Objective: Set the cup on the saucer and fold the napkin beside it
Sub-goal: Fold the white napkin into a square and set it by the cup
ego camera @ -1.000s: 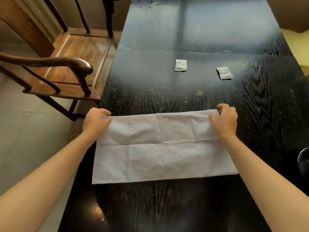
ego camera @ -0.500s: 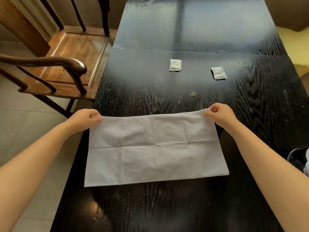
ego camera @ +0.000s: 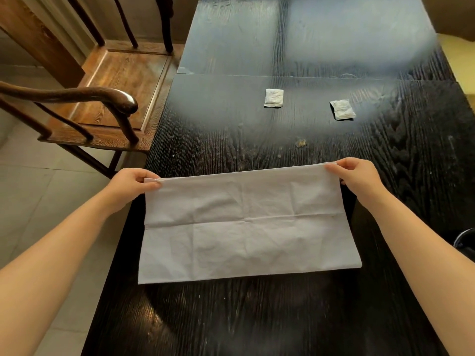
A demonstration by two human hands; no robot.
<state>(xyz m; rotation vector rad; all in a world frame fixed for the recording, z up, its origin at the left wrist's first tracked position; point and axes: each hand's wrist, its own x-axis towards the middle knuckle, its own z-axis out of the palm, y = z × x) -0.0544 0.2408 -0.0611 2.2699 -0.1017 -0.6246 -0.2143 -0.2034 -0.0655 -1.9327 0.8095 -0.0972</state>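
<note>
Napkin [ego camera: 246, 227] hangs toward viewer from both hands' corner grip.

On table [ego camera: 257, 317]: napkin [ego camera: 244, 227], far corners pinched by left hand [ego camera: 128, 187] and right hand [ego camera: 359, 181]; behind it, packet [ego camera: 274, 98], second packet [ego camera: 342, 113] to its right; left of table, chair [ego camera: 115, 80].
</note>
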